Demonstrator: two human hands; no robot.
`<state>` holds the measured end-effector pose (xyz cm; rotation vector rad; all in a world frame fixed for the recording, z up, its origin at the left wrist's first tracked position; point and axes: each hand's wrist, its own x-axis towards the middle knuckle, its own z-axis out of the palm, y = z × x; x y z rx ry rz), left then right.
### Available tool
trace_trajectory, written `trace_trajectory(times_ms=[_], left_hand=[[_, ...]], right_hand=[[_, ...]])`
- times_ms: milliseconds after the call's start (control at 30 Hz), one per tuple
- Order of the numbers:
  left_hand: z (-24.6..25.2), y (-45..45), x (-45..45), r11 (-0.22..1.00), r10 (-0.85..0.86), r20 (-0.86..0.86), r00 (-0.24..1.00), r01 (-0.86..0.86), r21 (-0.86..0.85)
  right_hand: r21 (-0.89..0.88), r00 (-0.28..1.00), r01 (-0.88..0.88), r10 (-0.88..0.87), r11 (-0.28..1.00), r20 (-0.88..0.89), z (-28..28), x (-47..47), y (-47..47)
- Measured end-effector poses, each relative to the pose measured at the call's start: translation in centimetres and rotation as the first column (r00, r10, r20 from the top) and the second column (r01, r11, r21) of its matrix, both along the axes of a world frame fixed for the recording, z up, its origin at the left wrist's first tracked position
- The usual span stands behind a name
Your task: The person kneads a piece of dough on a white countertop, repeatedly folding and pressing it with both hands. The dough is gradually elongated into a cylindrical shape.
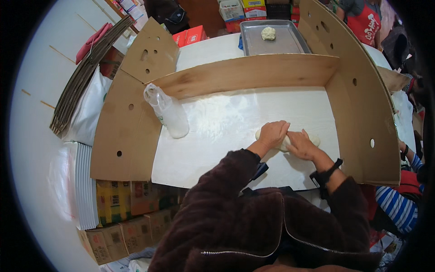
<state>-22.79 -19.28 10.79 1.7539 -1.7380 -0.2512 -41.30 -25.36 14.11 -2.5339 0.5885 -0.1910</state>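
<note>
A long piece of pale dough (316,140) lies on the white tabletop (217,149), toward the right side. Both hands press on its middle, so only its two ends and a strip between the hands show. My left hand (274,132) lies over the left part, fingers together and pointing right. Just right of it, my right hand (301,145) bears down with its fingers angled up and left, nearly touching the left hand. A clear plastic bag (171,115) with something pale in its bottom stands by the left cardboard wall.
Cardboard panels wall the tabletop at the left (125,136), back (251,74) and right (360,108). Beyond the back panel, a metal tray (249,39) holds a dough lump (268,33). Stacked cartons (136,234) stand low at left. Other people are at the right, one wearing a red apron (365,25).
</note>
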Motion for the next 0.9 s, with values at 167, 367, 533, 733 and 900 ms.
trace_trajectory(times_ms=[167,367,533,733,900], left_hand=[[1.1,1.3,-3.3,0.997,0.072,-0.002,0.997,-0.072,0.032],[-0.2,4.9,-5.5,0.996,0.036,-0.072,0.997,-0.042,-0.08],[-1.1,4.8,-4.5,0.997,0.015,0.03,0.999,-0.013,-0.073],[-2.8,-0.3,-2.4,0.989,0.088,0.055,0.995,-0.081,-0.12],[-3.6,-3.1,-0.7,0.996,0.084,0.091,0.992,-0.085,0.005]], right_hand=[[-0.181,0.987,-0.06,0.032,0.982,-0.155,-0.3,-0.8,2.1],[-0.13,1.0,0.018,-0.018,0.991,0.007,-3.1,-0.9,3.7],[-0.252,0.98,-0.021,0.07,0.968,0.187,-4.9,-0.8,2.6],[-0.007,0.996,0.08,-0.08,0.997,0.039,-6.3,1.4,-1.4],[0.116,0.989,0.146,-0.141,0.982,-0.054,-6.8,3.1,-3.8]])
